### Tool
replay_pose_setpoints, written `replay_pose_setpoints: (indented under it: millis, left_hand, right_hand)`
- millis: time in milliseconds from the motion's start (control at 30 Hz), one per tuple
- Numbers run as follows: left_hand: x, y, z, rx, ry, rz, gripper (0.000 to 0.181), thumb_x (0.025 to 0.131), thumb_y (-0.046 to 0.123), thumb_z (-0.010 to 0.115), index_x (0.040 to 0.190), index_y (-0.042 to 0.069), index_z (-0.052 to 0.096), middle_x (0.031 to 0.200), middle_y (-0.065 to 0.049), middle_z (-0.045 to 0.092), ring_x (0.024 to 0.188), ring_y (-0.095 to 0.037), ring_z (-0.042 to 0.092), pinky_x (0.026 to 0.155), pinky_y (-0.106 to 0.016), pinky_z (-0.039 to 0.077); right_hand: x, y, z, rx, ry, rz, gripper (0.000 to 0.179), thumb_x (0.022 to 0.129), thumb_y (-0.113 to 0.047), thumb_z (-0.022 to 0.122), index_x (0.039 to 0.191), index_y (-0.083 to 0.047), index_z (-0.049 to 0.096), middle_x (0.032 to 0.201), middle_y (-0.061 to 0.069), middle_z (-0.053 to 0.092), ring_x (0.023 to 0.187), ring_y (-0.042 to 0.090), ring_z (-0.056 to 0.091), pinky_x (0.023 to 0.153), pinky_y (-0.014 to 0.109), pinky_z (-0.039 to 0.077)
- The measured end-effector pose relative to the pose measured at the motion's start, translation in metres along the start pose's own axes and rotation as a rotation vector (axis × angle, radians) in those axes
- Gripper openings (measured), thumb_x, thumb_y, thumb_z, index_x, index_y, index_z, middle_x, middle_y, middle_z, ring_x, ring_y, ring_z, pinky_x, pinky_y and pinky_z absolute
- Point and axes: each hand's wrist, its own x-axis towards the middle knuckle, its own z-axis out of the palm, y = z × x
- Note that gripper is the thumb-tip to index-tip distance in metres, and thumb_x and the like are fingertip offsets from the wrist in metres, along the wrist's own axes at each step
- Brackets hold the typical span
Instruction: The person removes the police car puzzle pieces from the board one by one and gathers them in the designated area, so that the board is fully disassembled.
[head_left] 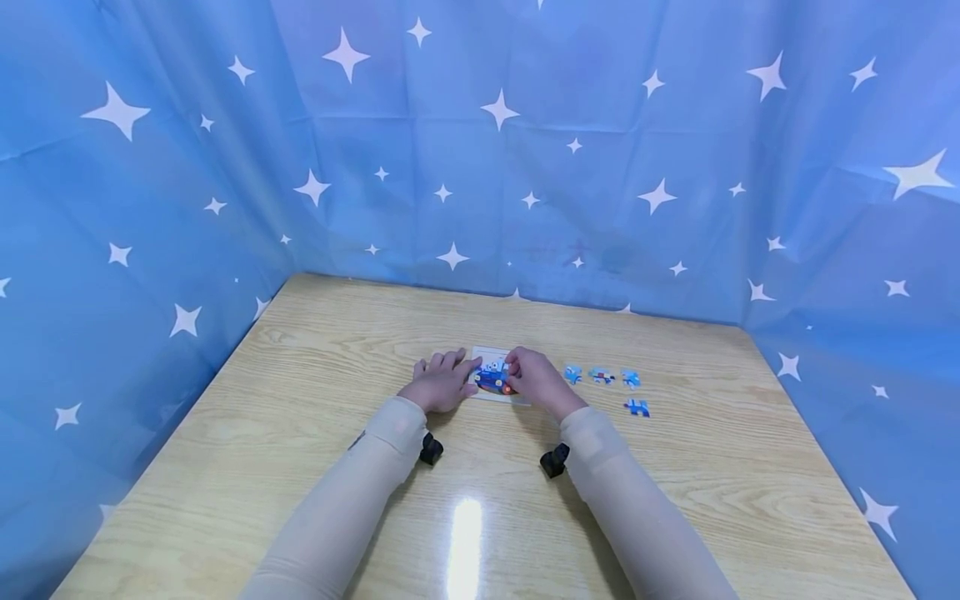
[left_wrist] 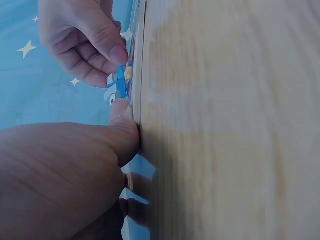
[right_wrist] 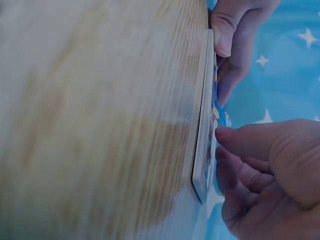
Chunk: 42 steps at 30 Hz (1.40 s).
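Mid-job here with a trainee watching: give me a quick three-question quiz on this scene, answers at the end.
1. How many loose puzzle pieces lie on the table, apart from the puzzle board?
2. True or false: the left hand touches the board's right edge.
3. Whose fingers pinch a blue piece?
(a) the left hand's
(b) the right hand's
(c) neither hand's

Key: 1. Four. 2. False; it touches the left edge. 3. (b).
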Motion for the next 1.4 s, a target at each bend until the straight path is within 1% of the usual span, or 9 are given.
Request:
replay_pose_setpoints:
  millis: [233,333,500,667,800,900,1067,1300,1400]
  left_hand:
    - [-0.011,0.004,-0.007,0.018,0.031,0.017,0.059,0.109,0.049,0.035,0.164,0.033,0.02,0.17,-0.006,0.01,0.151,-0.034,0.017,0.114,-0.062,0.019]
    - [-0.01,0.004,-0.006,0.019,0.03,0.019,0.059,0.109,0.049,0.035,0.164,0.033,0.02,0.17,-0.006,0.01,0.151,-0.034,0.017,0.114,-0.063,0.018]
    - [-0.005,0.002,-0.002,0.014,0.019,0.015,0.06,0.109,0.049,0.034,0.164,0.034,0.017,0.171,-0.006,0.008,0.152,-0.034,0.014,0.114,-0.064,0.016]
    - [-0.001,0.001,0.0,0.015,0.003,0.004,0.061,0.108,0.051,0.033,0.164,0.037,0.014,0.171,-0.004,0.004,0.153,-0.033,0.012,0.115,-0.063,0.015]
    - [-0.003,0.002,-0.002,0.005,0.012,0.009,0.06,0.109,0.049,0.036,0.164,0.035,0.017,0.171,-0.005,0.007,0.152,-0.034,0.013,0.115,-0.064,0.015]
    - [-0.004,0.002,-0.002,-0.007,0.018,0.012,0.06,0.109,0.048,0.037,0.164,0.034,0.019,0.171,-0.006,0.009,0.152,-0.035,0.013,0.115,-0.065,0.014]
    - [-0.002,0.0,0.0,-0.028,0.005,0.007,0.06,0.108,0.048,0.037,0.164,0.035,0.018,0.171,-0.005,0.006,0.154,-0.034,0.011,0.116,-0.065,0.012]
    - [-0.014,0.005,-0.008,-0.041,0.023,0.023,0.059,0.109,0.046,0.038,0.164,0.032,0.02,0.17,-0.006,0.009,0.154,-0.034,0.012,0.117,-0.064,0.013]
    - [-0.01,0.004,-0.006,-0.055,0.015,0.02,0.06,0.109,0.046,0.037,0.164,0.032,0.019,0.171,-0.006,0.007,0.154,-0.034,0.01,0.117,-0.064,0.01]
  right_hand:
    - [0.0,-0.001,0.0,-0.031,-0.001,-0.006,0.027,0.099,-0.004,0.064,0.126,0.0,0.061,0.11,0.009,0.067,0.099,0.021,0.065,0.087,0.039,0.055]
    - [0.0,0.0,0.0,-0.023,-0.001,-0.011,0.028,0.1,-0.005,0.064,0.127,0.001,0.061,0.111,0.01,0.067,0.101,0.022,0.066,0.088,0.039,0.055]
    - [-0.001,0.003,0.0,0.002,0.0,-0.015,0.028,0.1,-0.006,0.064,0.128,0.0,0.061,0.111,0.01,0.068,0.101,0.023,0.066,0.087,0.039,0.055]
    - [-0.004,0.004,-0.002,0.033,0.003,0.003,0.03,0.101,-0.007,0.062,0.131,-0.001,0.06,0.112,0.009,0.067,0.101,0.023,0.065,0.085,0.039,0.055]
    - [-0.007,0.004,-0.004,0.063,0.005,0.024,0.031,0.102,-0.009,0.061,0.132,-0.001,0.059,0.113,0.009,0.066,0.101,0.023,0.064,0.083,0.039,0.055]
    - [-0.009,0.006,-0.005,0.075,0.005,0.022,0.03,0.103,-0.011,0.06,0.132,-0.001,0.059,0.113,0.01,0.066,0.1,0.023,0.064,0.084,0.04,0.054]
    - [-0.013,0.012,-0.008,0.094,0.017,0.007,0.028,0.102,-0.011,0.061,0.128,0.0,0.061,0.109,0.01,0.066,0.098,0.023,0.064,0.086,0.042,0.054]
    - [-0.016,0.025,-0.011,0.128,0.025,-0.003,0.029,0.102,-0.009,0.06,0.129,0.002,0.06,0.109,0.009,0.065,0.102,0.024,0.063,0.088,0.041,0.053]
    - [-0.018,0.028,-0.013,0.137,0.027,0.0,0.029,0.102,-0.009,0.061,0.128,0.002,0.06,0.108,0.009,0.065,0.102,0.024,0.062,0.088,0.041,0.053]
